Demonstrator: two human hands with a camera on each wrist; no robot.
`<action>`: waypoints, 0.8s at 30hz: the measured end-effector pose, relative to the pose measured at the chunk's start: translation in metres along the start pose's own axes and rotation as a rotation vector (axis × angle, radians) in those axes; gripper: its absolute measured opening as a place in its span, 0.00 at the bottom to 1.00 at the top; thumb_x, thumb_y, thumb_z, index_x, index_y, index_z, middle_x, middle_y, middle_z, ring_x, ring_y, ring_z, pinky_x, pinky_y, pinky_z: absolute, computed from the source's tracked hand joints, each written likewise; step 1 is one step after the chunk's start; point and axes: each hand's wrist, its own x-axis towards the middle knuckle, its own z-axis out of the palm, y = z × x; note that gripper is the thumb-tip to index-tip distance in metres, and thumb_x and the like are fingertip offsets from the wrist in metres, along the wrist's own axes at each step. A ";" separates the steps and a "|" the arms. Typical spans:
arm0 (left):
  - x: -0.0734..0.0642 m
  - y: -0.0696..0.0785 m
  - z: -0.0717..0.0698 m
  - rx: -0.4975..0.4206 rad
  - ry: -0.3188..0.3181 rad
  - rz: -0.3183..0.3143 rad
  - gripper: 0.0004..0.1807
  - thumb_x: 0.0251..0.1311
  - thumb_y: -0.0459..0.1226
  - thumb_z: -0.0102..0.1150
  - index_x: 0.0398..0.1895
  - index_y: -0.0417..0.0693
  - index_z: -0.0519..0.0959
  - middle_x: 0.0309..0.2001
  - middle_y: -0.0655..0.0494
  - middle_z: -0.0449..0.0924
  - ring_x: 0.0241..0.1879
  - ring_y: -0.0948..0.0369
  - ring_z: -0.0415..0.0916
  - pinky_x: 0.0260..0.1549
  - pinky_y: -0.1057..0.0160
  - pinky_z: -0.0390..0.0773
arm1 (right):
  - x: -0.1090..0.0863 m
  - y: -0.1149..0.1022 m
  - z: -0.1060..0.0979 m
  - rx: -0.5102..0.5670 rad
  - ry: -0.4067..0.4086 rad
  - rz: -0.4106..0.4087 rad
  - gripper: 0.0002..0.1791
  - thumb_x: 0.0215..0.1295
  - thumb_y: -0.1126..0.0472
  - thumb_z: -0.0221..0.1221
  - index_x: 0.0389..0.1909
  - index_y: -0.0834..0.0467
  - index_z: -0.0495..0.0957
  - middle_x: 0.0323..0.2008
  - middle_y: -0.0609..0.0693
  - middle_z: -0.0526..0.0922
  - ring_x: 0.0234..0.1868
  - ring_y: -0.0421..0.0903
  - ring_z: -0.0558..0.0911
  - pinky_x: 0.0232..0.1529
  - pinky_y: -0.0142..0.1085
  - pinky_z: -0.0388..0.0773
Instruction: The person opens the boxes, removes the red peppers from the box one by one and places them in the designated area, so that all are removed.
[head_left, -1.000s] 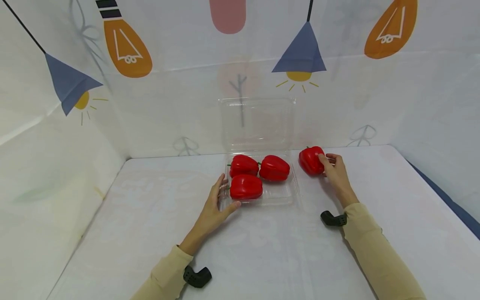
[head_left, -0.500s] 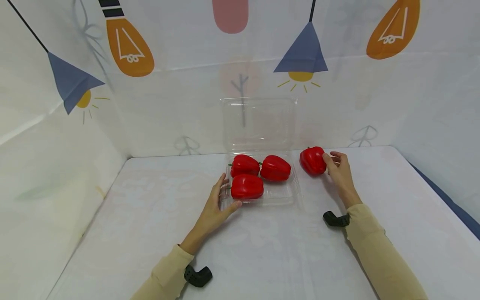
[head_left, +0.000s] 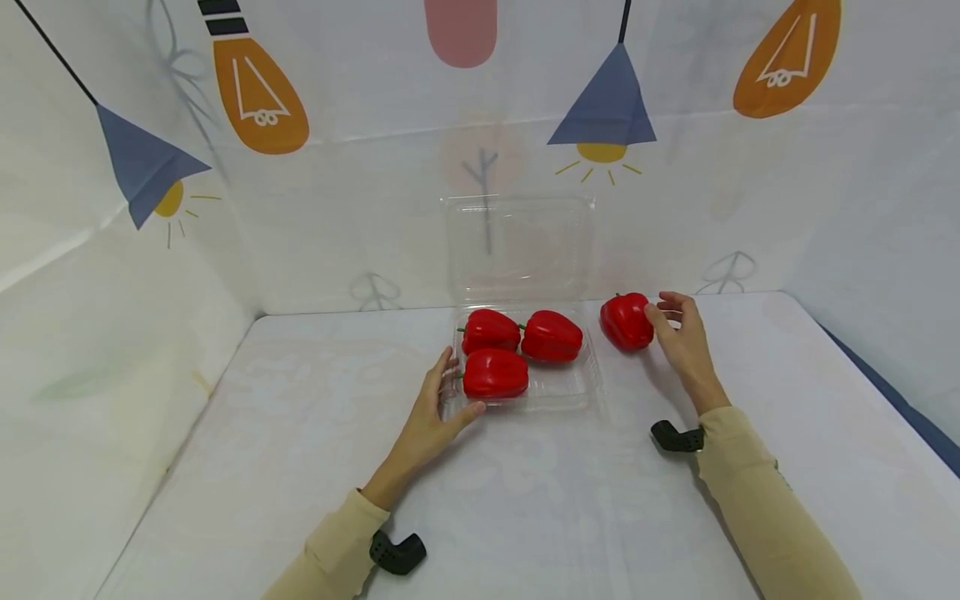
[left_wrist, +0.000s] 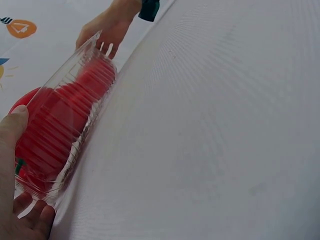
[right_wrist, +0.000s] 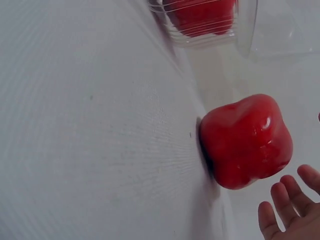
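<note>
A clear plastic clamshell container (head_left: 562, 392) stands at the table's back with its lid (head_left: 517, 250) raised. Inside are a front red bell pepper (head_left: 495, 373), a back-left one (head_left: 489, 331) and a back-right one (head_left: 552, 337). My left hand (head_left: 426, 425) holds the container's front-left corner, with the thumb along the front wall and the fingers at the left side. Right of the container another red bell pepper (head_left: 626, 322) rests on the table. Beside it is my right hand (head_left: 684, 346), fingers spread; in the right wrist view a gap shows between those fingers (right_wrist: 285, 202) and the pepper.
The white-covered table (head_left: 525, 500) ends at a back wall of white cloth (head_left: 360, 208) printed with lamps and bulbs. More cloth (head_left: 120, 375) hangs at the left side. Black wrist mounts (head_left: 397, 553) sit at both sleeves.
My right hand has let go of the pepper on the table; its fingers have lifted and spread away to the right. That pepper and my left hand have stayed in place.
</note>
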 end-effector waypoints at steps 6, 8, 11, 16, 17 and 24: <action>0.000 0.000 0.000 0.005 0.006 0.004 0.51 0.53 0.52 0.65 0.75 0.63 0.44 0.68 0.60 0.58 0.67 0.56 0.62 0.64 0.46 0.66 | -0.001 -0.006 -0.002 -0.012 -0.023 -0.074 0.31 0.70 0.45 0.46 0.66 0.59 0.60 0.61 0.60 0.68 0.60 0.55 0.67 0.58 0.47 0.68; 0.000 0.000 0.000 0.009 0.007 0.009 0.51 0.53 0.52 0.65 0.75 0.63 0.44 0.68 0.60 0.58 0.67 0.56 0.62 0.64 0.47 0.66 | -0.002 -0.007 -0.003 -0.006 -0.028 -0.105 0.29 0.70 0.47 0.46 0.66 0.60 0.61 0.61 0.60 0.69 0.60 0.55 0.68 0.60 0.48 0.68; 0.000 0.001 0.000 0.008 0.002 0.016 0.51 0.53 0.51 0.65 0.75 0.63 0.44 0.69 0.60 0.58 0.67 0.56 0.62 0.64 0.47 0.66 | -0.003 -0.010 -0.003 0.004 -0.037 -0.163 0.28 0.71 0.50 0.48 0.65 0.61 0.62 0.60 0.61 0.70 0.60 0.56 0.68 0.62 0.52 0.66; 0.000 0.002 -0.001 0.002 -0.006 -0.002 0.51 0.53 0.51 0.65 0.75 0.64 0.43 0.69 0.61 0.57 0.68 0.56 0.61 0.65 0.47 0.65 | -0.006 -0.017 -0.003 0.010 -0.074 -0.230 0.27 0.70 0.53 0.50 0.65 0.61 0.62 0.60 0.63 0.69 0.62 0.59 0.66 0.65 0.58 0.61; -0.001 0.002 -0.001 0.004 -0.005 -0.005 0.51 0.53 0.52 0.65 0.75 0.64 0.43 0.69 0.61 0.57 0.68 0.56 0.61 0.65 0.47 0.65 | -0.007 -0.019 -0.002 0.004 -0.082 -0.239 0.27 0.70 0.53 0.50 0.65 0.61 0.62 0.61 0.63 0.68 0.63 0.59 0.66 0.66 0.58 0.60; -0.001 0.002 -0.001 0.009 -0.004 -0.007 0.51 0.53 0.52 0.64 0.75 0.63 0.44 0.69 0.61 0.58 0.67 0.56 0.61 0.64 0.47 0.65 | -0.012 -0.028 0.001 -0.023 -0.146 -0.242 0.29 0.69 0.51 0.52 0.65 0.60 0.61 0.64 0.61 0.64 0.67 0.61 0.62 0.64 0.62 0.62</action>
